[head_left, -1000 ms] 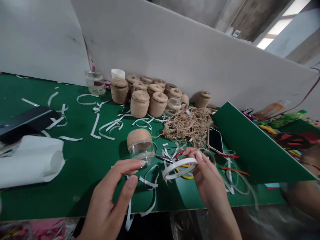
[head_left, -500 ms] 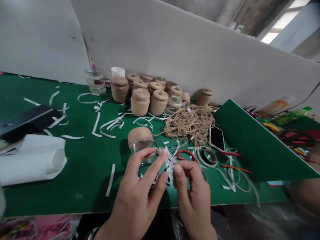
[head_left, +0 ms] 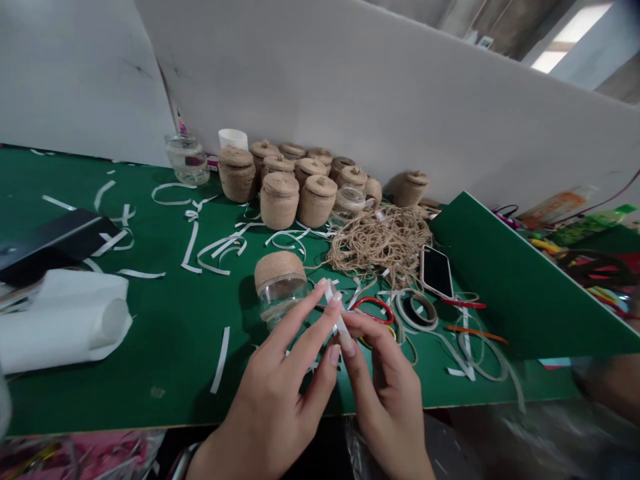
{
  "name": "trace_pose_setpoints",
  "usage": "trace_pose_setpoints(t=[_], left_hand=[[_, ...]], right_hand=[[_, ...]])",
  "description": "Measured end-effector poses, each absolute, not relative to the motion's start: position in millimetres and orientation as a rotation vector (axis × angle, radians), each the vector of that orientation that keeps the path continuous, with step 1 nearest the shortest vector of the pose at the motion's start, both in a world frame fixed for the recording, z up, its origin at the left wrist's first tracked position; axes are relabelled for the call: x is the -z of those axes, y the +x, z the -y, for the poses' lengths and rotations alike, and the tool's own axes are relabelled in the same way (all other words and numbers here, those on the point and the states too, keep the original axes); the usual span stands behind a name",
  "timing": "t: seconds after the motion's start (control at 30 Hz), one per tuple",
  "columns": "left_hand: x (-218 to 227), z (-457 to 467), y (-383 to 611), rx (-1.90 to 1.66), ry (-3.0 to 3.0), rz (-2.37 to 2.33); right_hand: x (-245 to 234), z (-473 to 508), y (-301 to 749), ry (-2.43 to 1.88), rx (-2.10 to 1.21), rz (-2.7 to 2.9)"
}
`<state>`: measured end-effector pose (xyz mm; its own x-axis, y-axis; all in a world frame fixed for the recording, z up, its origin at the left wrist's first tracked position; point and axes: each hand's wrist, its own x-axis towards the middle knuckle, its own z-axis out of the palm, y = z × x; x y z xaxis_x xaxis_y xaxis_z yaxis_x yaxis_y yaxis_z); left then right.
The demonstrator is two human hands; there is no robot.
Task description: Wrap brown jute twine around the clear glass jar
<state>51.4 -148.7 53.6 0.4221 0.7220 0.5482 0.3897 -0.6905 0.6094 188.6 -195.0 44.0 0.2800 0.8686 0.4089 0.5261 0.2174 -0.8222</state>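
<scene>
Both hands meet near the table's front edge, pinching a narrow white strip. My left hand grips it between fingertips from the left, and my right hand pinches it from the right. Just beyond my fingers a glass jar stands with its upper part wrapped in twine. Red-handled scissors and a tape roll lie to the right of the hands.
Several twine-covered jars stand along the back wall beside a bare glass jar and a loose twine pile. A phone, a raised green board, white paper scraps and a white roll lie around.
My right hand held a white tape ring a second ago; now both hands have come together and pinch a white strip, raised slightly since half a second ago.
</scene>
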Motion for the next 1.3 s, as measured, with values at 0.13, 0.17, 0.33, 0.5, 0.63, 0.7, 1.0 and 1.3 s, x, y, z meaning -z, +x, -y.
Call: trace_pose_setpoints(t=[0.13, 0.17, 0.33, 0.5, 0.63, 0.7, 1.0, 1.3], left_hand=[[-56, 147, 49, -1.132, 2.286, -0.956], [-57, 147, 49, -1.129, 2.267, -0.965], [-58, 147, 52, -1.192, 2.160, -1.049], [-55, 145, 53, -1.393, 2.136, -1.147], [-56, 142, 44, -1.433, 2.106, -1.236], [-57, 139, 39, -1.451, 2.055, -1.288], [-50, 116, 23, -1.672, 1.826, -1.540], [-30, 101, 28, -1.438, 1.941, -1.721]], right_hand=[[-39, 192, 188, -1.476, -0.327, 1.345], [-39, 191, 188, -1.475, -0.306, 1.351], [-38, 188, 187, -1.430, -0.166, 1.438], [-41, 191, 180, -1.393, -0.099, 1.507], [-43, 193, 173, -1.397, -0.080, 1.508], [-44, 191, 175, -1.406, -0.033, 1.553], [-61, 137, 219, -1.236, 0.293, 1.919], [-40, 99, 234, -1.333, 0.256, 2.132]])
